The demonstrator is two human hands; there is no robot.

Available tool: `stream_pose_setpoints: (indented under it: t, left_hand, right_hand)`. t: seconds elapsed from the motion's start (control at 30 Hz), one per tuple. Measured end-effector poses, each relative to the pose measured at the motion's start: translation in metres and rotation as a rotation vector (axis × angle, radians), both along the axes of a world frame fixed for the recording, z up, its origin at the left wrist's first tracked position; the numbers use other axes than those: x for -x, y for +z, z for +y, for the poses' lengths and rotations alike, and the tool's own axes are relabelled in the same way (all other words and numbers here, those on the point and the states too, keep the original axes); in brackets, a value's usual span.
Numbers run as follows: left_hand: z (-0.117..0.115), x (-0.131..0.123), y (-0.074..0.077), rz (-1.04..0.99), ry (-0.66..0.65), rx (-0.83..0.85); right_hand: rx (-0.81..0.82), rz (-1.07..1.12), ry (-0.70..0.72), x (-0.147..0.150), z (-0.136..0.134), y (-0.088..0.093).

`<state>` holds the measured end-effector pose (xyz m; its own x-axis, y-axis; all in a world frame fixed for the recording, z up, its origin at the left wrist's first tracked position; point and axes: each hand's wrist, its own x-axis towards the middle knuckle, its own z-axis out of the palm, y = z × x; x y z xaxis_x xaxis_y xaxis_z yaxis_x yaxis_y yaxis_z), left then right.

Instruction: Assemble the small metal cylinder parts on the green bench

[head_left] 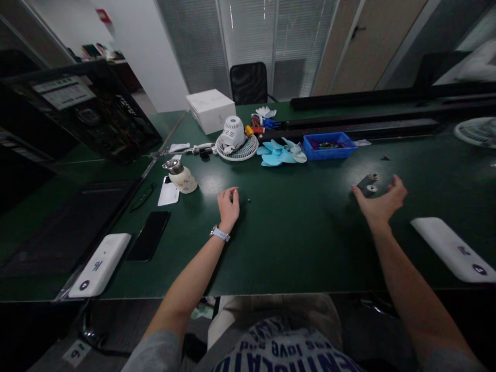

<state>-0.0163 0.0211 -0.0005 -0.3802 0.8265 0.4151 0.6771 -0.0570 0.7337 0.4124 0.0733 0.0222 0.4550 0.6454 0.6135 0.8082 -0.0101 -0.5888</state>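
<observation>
My right hand (382,204) is at the right of the table, thumb and fingers spread apart around two short dark cylinders with pale metal ends. One cylinder (366,181) lies just behind the other (371,189); I cannot tell whether the fingers touch them. My left hand (228,206), with a watch on its wrist, is near the middle, fingers curled and thumb drawn in toward the index finger. Whatever it may hold is too small or hidden to make out. A tiny dark piece (249,200) lies on the table just right of it.
Behind are a white fan head (233,135), light-blue fan blades (276,153), a blue tray (329,152) of small parts and a white box (212,113). Leftward sit a bottle (184,180), a phone (149,236) and a white power bank (101,263); another (451,248) lies right.
</observation>
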Motion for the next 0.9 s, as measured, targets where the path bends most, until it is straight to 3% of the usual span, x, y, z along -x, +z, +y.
stream_pose_setpoints:
  t: [0.07,0.1,0.2,0.27,0.37,0.5,0.6,0.7,0.83,0.9]
  left_hand:
    - [0.002,0.001,-0.003,-0.067,0.068,-0.054]
    - [0.003,0.001,-0.004,-0.099,0.098,-0.074]
    - [0.004,0.001,-0.006,-0.159,0.151,-0.108]
    - [0.004,0.001,-0.007,-0.174,0.152,-0.116]
    - [0.002,0.001,-0.007,-0.186,0.144,-0.122]
    - [0.002,0.001,-0.006,-0.195,0.145,-0.116]
    - [0.002,0.0,-0.005,-0.19,0.123,-0.106]
    - [0.001,0.0,-0.005,-0.182,0.116,-0.092]
    - [0.001,0.0,-0.005,-0.164,0.124,-0.072]
    - [0.001,0.0,-0.005,-0.155,0.122,-0.067]
  right_hand:
    - [-0.159,-0.144,0.122,0.035,-0.012,0.015]
    - [-0.175,-0.196,0.264,0.058,-0.018,0.02]
    - [0.071,-0.221,0.808,0.135,-0.027,0.025]
    - [0.29,-0.165,1.018,0.184,-0.023,0.017]
    - [0.451,-0.151,1.055,0.237,-0.009,0.0]
    - [0.453,-0.203,0.982,0.269,0.001,-0.013]
    - [0.432,-0.214,0.97,0.267,-0.005,-0.009]
    - [0.322,-0.224,0.943,0.23,-0.01,0.006]
    - [0.103,-0.265,0.709,0.121,-0.004,0.032]
    - [0.029,-0.258,0.461,0.057,0.003,0.035]
